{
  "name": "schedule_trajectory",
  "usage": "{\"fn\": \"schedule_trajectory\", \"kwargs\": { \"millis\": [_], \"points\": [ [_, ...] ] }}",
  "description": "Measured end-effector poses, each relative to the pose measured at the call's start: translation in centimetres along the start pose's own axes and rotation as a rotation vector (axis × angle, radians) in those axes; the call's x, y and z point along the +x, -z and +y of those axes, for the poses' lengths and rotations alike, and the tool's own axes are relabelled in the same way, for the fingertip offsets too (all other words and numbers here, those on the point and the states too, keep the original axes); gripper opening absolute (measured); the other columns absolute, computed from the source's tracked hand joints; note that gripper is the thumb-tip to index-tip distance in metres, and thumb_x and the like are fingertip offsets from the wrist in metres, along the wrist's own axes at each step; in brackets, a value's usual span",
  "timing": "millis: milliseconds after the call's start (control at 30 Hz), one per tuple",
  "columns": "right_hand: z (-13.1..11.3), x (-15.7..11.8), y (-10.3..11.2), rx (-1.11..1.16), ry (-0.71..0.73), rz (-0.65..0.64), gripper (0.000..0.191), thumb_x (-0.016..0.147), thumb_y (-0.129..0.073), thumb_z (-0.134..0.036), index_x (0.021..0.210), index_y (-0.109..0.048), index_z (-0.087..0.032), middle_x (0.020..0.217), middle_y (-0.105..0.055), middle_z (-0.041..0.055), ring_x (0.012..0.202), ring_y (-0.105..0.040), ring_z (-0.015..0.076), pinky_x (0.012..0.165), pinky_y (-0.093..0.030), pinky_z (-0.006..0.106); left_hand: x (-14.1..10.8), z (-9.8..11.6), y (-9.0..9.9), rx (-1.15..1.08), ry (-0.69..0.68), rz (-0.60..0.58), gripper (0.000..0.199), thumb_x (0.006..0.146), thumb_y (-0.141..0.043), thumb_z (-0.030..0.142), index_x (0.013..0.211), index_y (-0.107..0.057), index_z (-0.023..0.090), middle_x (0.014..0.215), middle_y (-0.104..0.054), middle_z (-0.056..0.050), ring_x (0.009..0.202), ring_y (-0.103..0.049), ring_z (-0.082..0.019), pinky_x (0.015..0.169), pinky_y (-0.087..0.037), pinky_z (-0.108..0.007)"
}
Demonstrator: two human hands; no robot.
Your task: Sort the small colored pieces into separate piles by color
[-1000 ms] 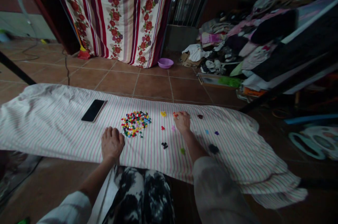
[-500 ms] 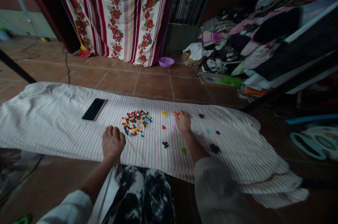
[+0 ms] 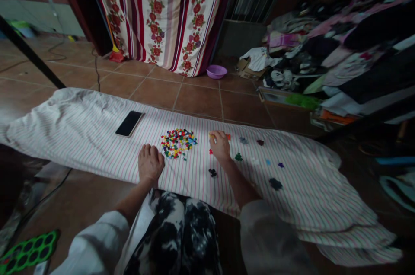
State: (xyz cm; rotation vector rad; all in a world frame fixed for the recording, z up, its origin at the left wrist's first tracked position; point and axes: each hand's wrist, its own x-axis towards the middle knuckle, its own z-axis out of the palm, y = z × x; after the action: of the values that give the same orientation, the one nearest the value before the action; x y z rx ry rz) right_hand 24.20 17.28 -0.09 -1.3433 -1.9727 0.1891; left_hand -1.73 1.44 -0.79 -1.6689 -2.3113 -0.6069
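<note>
On the striped cloth lies a mixed heap of tiny coloured plastic pieces [image 3: 177,142]. My left hand [image 3: 151,163] rests palm down just left of the heap, its fingers loosely bent on the cloth. To the right of the heap, my right hand [image 3: 221,145] has thumb and forefinger pinched together at some yellow pieces [image 3: 211,135]; whether a piece is between the fingertips is hard to make out. Orange pieces [image 3: 228,136] show just beyond its knuckles, and red pieces [image 3: 210,151] peek out beside it. Black pieces [image 3: 212,173] lie nearer to me.
More single-colour clusters sit to the right: dark green [image 3: 238,157], grey [image 3: 243,140], brown [image 3: 260,142], light blue [image 3: 268,162], purple [image 3: 280,165] and a larger dark one [image 3: 275,184]. A phone [image 3: 129,123] lies left on the cloth [image 3: 81,128].
My right hand has shifted left from the orange pieces to the yellow ones. My left hand stays in place beside the heap. The camera view has turned slightly left.
</note>
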Motion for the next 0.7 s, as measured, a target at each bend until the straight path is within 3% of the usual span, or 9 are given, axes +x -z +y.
{"fn": "schedule_trajectory", "kwargs": {
  "millis": [300,467,700],
  "points": [
    [-6.4,-0.9,-3.5,0.065,0.055,-0.194,0.028,0.087,-0.046,-0.015,0.093,-0.072,-0.022,0.104,-0.068,0.0071,0.102,-0.055,0.021,0.094,-0.041,0.035,0.1,0.2,0.3,0.027,0.009,-0.015,0.024,0.089,-0.043,0.027,0.099,-0.058,0.012,0.122,-0.056,-0.02,0.125,-0.046,-0.034,0.104,-0.038,-0.046],
    [-10.2,-0.9,-5.4,0.108,0.158,-0.284,0.034,0.089,-0.045,-0.013,0.103,-0.073,-0.023,0.113,-0.068,0.0062,0.11,-0.05,0.022,0.1,-0.038,0.038,0.1,0.2,0.1,0.022,0.021,-0.013,0.026,0.089,-0.044,0.027,0.102,-0.059,0.011,0.125,-0.056,-0.021,0.126,-0.045,-0.035,0.105,-0.038,-0.048],
    [-12.9,0.1,-6.7,0.029,0.139,-0.386,0.037,0.09,-0.043,-0.013,0.11,-0.072,-0.021,0.11,-0.068,0.0067,0.109,-0.047,0.0235,0.098,-0.037,0.036,0.1,0.3,0.2,0.018,0.025,-0.019,0.027,0.089,-0.044,0.026,0.102,-0.06,0.009,0.125,-0.057,-0.022,0.126,-0.046,-0.036,0.104,-0.039,-0.047]
  ]
}}
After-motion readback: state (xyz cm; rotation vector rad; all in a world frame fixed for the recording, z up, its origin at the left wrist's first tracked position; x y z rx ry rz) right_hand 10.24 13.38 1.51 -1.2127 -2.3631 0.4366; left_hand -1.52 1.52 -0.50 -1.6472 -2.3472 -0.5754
